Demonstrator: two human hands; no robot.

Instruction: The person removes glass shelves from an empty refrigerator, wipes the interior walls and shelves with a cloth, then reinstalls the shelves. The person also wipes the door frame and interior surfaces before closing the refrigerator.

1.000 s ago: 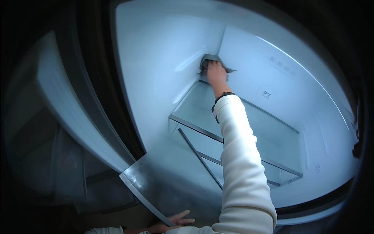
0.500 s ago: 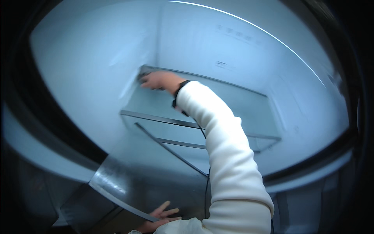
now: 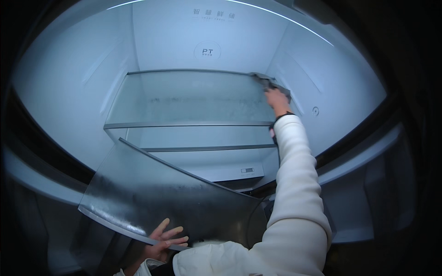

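Note:
My right hand [image 3: 277,99] presses a dark grey cloth [image 3: 264,82] onto the back right corner of a glass refrigerator shelf [image 3: 193,85]. The cloth is crumpled and slightly blurred. Hazy dark smears run across this shelf's middle. Lower and nearer, a second glass shelf [image 3: 152,184] lies tilted, pulled out of its place, with a misty, streaked surface. My left hand [image 3: 165,241] grips it by its pale front edge, with several fingers stretched over the rim. A dark band circles my right wrist above a white sleeve.
White refrigerator walls [image 3: 69,87] enclose the shelves, with a light strip along the top. Another shelf with a grey front strip [image 3: 207,148] sits below the upper one. A small control panel [image 3: 247,170] is low at the back. Open doors with bins [image 3: 373,184] flank both sides.
My right hand has moved with the cloth from the back left corner of the upper shelf to its back right corner. The view has shifted; my left hand keeps to the lower shelf's edge.

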